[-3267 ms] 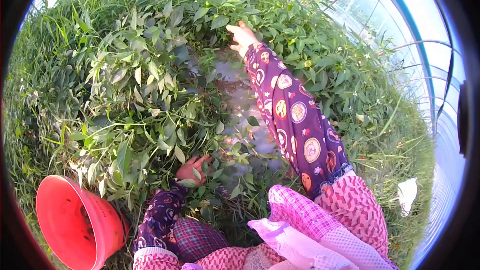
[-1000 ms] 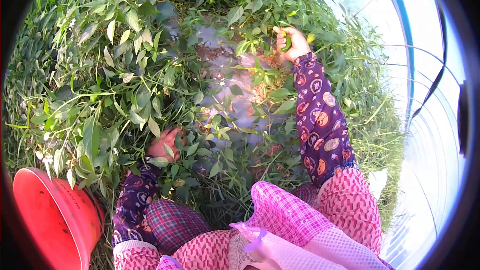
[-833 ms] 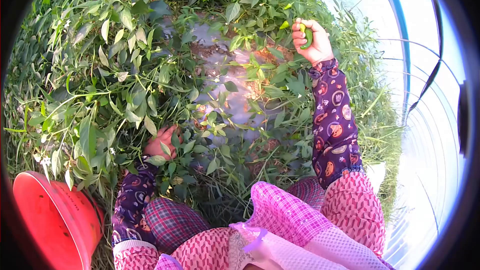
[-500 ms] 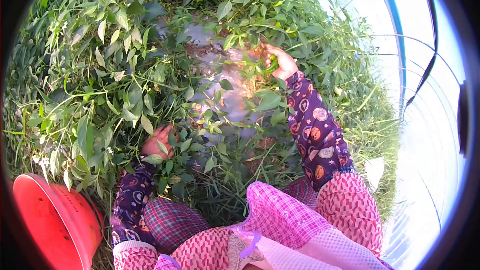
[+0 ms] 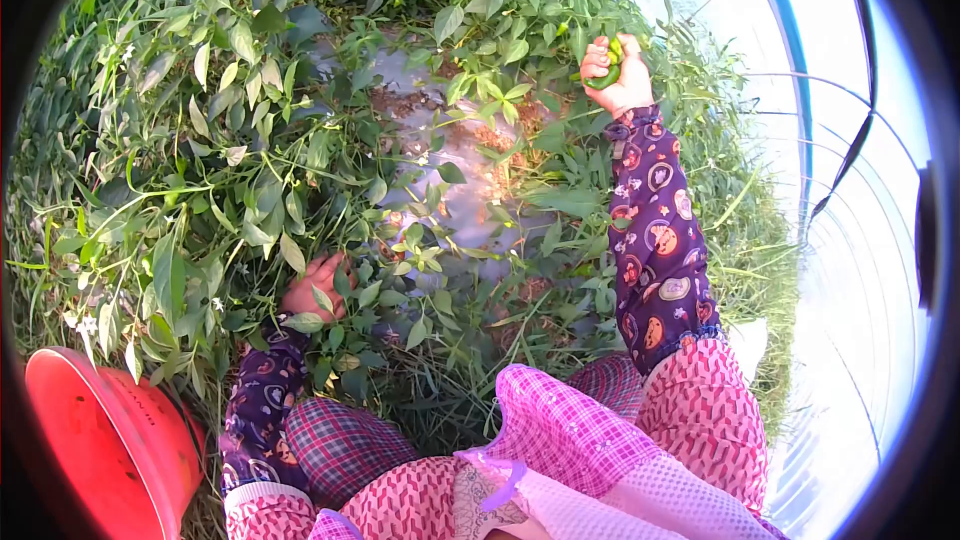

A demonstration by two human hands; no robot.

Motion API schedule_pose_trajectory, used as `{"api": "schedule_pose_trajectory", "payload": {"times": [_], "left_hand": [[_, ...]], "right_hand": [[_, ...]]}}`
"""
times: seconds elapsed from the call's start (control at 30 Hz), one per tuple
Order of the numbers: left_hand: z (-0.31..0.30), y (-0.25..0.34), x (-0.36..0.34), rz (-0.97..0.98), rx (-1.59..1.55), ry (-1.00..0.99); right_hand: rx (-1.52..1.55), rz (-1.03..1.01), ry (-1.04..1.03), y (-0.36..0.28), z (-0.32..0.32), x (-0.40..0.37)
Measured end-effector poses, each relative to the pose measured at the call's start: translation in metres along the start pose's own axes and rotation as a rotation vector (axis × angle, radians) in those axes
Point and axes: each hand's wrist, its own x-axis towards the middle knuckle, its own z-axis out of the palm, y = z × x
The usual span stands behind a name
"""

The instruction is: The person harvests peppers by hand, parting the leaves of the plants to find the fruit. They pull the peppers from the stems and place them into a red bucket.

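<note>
Fingers (image 5: 594, 61) of the right hand (image 5: 617, 78) are curled around at least one green pepper (image 5: 602, 80), upper right of the frame; the closed grip apparently keeps it secure against the palm, and the exact count is hidden. Left hand (image 5: 317, 290), left of the lower centre, sits low among the leaves (image 5: 270, 200); its fingers are partly covered, so whether they pinch a stem cannot be told. Its low position may serve to steady the body or part the foliage. Red bucket (image 5: 165, 430), lower left, stands beside the left sleeve (image 5: 262, 405), presumably for easy reach. Grey sheeting (image 5: 468, 205) shows between the plants.
</note>
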Motion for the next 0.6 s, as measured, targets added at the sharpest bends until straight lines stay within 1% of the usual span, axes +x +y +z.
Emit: {"api": "schedule_pose_trajectory", "payload": {"times": [0.03,0.07,0.1,0.13,0.17,0.2,0.27,0.33,0.4,0.43,0.47,0.57,0.6], "left_hand": [[0.0,0.0,0.0,-0.044,-0.205,0.009],[-0.004,-0.005,0.0,-0.062,-0.561,-0.057],[-0.005,-0.005,0.0,-0.071,-0.739,-0.096],[-0.005,-0.005,0.0,-0.087,-0.916,-0.136],[-0.004,-0.001,0.001,-0.087,-0.77,-0.108],[-0.004,-0.006,0.002,-0.164,-0.884,-0.034],[-0.003,-0.016,0.004,-0.294,-1.117,0.147],[-0.004,-0.02,0.005,-0.303,-1.063,0.194],[-0.004,-0.012,0.004,-0.308,-1.036,0.193],[-0.005,-0.009,0.004,-0.309,-1.031,0.184],[-0.006,-0.007,0.004,-0.311,-1.025,0.174],[-0.007,-0.012,0.004,-0.313,-1.116,0.11],[-0.008,-0.016,0.004,-0.263,-1.022,0.081]], "right_hand": [[-0.061,-0.016,-0.071,-0.003,0.011,-0.018],[-0.122,-0.035,-0.14,-0.005,0.021,-0.035],[-0.141,-0.029,-0.182,-0.002,0.026,-0.05],[-0.141,-0.038,-0.175,0.006,0.023,-0.062],[-0.199,0.027,-0.095,0.019,0.021,-0.068],[-0.256,0.095,-0.014,0.034,0.019,-0.072],[-0.5,0.171,0.072,0.073,-0.004,-0.068],[-0.724,0.179,0.178,0.098,-0.014,-0.055],[-0.572,0.154,0.314,0.099,-0.039,-0.024],[-0.597,0.05,0.269,0.096,-0.041,-0.015],[-0.548,0.001,0.362,0.093,-0.039,-0.01],[-0.513,-0.258,0.572,0.056,-0.082,0.013],[-0.483,-0.335,0.624,0.043,-0.096,0.015]]}}
